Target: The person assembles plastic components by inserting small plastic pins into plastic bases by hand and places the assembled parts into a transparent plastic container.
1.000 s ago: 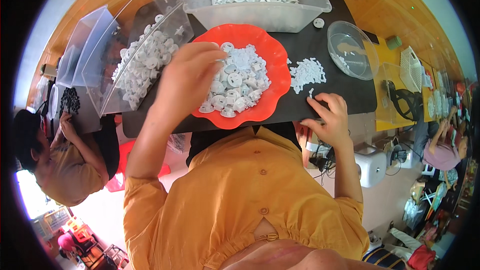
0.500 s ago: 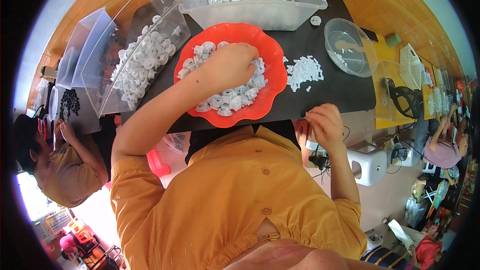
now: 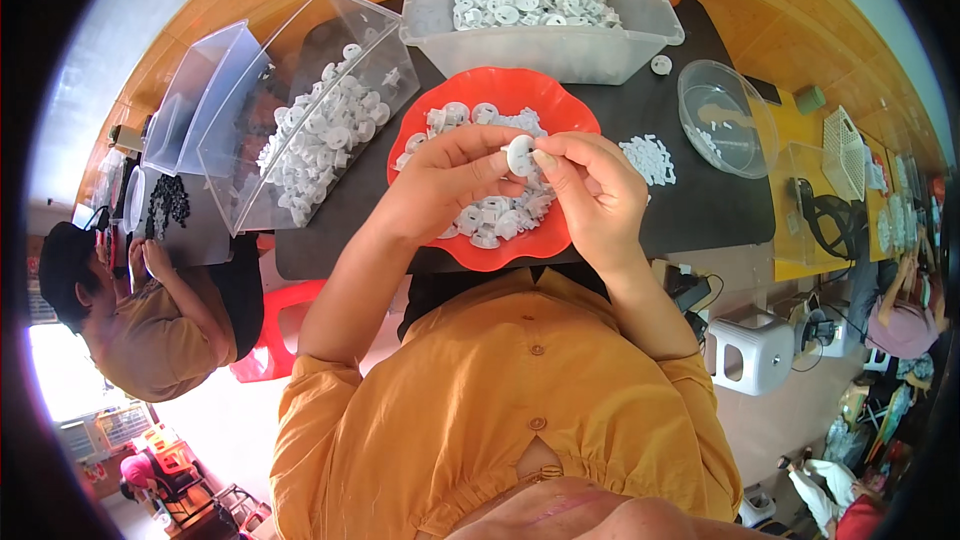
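A white round plastic part point(image 3: 521, 155) is pinched between the thumb and fingers of my left hand point(image 3: 447, 178), above the red scalloped bowl point(image 3: 408, 105). My right hand point(image 3: 598, 180) meets the part's right side with thumb and forefinger pressed together. Whatever lies between those right fingertips is too small to make out. Similar white parts point(image 3: 485, 222) fill the bowl, partly hidden by my hands. Just right of the bowl, a pile of tiny white pieces point(image 3: 648, 158) lies on the dark table point(image 3: 715, 210).
A translucent bin point(image 3: 540, 45) of white parts stands behind the bowl. A tilted clear box point(image 3: 235, 175) at left spills more parts. A round clear tub point(image 3: 725, 120) and a single white part point(image 3: 661, 65) are at right. Another person point(image 3: 150, 320) works at far left.
My left hand has come up out of the bowl holding a white part. My right hand has moved from the table's front edge, up and left, to meet it. The whole view has shifted slightly.
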`<state>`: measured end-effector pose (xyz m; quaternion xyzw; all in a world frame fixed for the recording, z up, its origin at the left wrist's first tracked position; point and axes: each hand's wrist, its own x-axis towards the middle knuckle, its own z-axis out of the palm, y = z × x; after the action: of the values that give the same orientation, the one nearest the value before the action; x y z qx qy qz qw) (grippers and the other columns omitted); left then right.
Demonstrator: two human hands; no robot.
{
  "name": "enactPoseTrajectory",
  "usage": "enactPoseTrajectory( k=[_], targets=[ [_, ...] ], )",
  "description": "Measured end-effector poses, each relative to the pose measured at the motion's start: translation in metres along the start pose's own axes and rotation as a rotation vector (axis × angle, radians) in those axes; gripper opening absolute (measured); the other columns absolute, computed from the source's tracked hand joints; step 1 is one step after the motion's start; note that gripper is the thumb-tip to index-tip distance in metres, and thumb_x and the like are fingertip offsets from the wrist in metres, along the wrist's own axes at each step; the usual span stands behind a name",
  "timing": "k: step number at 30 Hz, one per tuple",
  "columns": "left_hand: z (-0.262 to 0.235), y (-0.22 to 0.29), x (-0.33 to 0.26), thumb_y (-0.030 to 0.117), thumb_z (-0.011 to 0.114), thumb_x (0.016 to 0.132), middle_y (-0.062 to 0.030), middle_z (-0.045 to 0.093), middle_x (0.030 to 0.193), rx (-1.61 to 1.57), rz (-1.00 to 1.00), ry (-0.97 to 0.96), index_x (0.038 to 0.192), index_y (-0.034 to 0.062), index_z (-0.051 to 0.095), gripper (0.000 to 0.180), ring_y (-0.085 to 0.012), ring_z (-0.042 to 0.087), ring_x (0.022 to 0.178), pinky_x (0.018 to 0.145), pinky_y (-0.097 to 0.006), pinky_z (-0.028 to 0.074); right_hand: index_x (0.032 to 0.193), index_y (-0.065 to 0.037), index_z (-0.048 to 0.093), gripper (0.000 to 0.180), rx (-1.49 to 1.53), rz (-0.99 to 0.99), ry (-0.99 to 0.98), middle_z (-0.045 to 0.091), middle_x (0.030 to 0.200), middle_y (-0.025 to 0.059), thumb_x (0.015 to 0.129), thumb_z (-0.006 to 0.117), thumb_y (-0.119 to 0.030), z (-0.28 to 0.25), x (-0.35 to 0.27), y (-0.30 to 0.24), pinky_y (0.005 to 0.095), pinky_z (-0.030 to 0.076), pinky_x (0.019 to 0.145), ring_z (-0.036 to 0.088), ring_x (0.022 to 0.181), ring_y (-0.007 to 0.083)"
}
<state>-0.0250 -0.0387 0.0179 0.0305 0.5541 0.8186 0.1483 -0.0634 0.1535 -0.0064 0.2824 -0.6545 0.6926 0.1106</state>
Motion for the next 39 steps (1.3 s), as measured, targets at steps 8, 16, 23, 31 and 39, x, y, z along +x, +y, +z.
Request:
enactPoseTrajectory(
  k=[8,16,23,31,39],
  targets=[
    [-0.002,-0.006,-0.009,0.020,0.056,0.102,-0.0076,0.065,0.116,-0.130,0.025,0.033,0.128,0.0005,0.057,0.033,-0.0161,0.064,0.101,0.089,-0.032,0.055,0.091,-0.001,0.069,0.013,-0.253,-0.358,-0.017,0.069,0.086,0.0090,0.082,0.069,0.007,0.011,0.011,-0.002,0.0322,0.051,0.066,0.064,0.074,0.0241],
    [0.004,-0.014,-0.009,0.015,0.055,0.102,-0.0089,0.065,0.117,-0.028,0.132,0.135,0.125,-0.0003,0.059,0.028,-0.0180,0.065,0.106,0.088,-0.036,0.057,0.092,-0.002,0.069,0.013,-0.362,-0.418,-0.054,0.069,0.087,0.0085,0.081,0.070,0.006,0.013,0.013,-0.004,0.0320,0.051,0.067,0.064,0.075,0.0238],
    [0.006,-0.012,-0.009,0.015,0.055,0.102,-0.0095,0.065,0.116,-0.056,0.101,0.117,0.124,-0.0004,0.059,0.028,-0.0185,0.065,0.106,0.090,-0.037,0.057,0.097,0.000,0.066,0.009,0.136,0.153,-0.070,0.064,0.097,0.0068,0.090,0.070,-0.004,0.007,0.006,0.001,0.0246,0.051,0.073,0.063,0.082,0.0133],
    [0.013,-0.019,-0.009,0.016,0.055,0.102,-0.0087,0.066,0.115,-0.044,0.128,0.147,0.123,-0.0003,0.060,0.027,-0.0182,0.065,0.105,0.089,-0.036,0.058,0.096,0.001,0.065,0.008,-0.060,-0.006,-0.112,0.062,0.096,0.0062,0.089,0.069,-0.002,0.005,0.008,-0.003,0.0244,0.051,0.071,0.062,0.084,0.0134],
    [0.015,-0.021,-0.009,0.014,0.055,0.101,-0.0087,0.066,0.113,-0.008,0.169,0.246,0.121,-0.0004,0.061,0.026,-0.0185,0.065,0.103,0.089,-0.036,0.057,0.096,-0.002,0.069,0.013,-0.215,-0.179,-0.139,0.066,0.094,0.0099,0.084,0.071,0.001,0.001,0.006,-0.008,0.0281,0.053,0.070,0.065,0.081,0.0195]
  ],
)
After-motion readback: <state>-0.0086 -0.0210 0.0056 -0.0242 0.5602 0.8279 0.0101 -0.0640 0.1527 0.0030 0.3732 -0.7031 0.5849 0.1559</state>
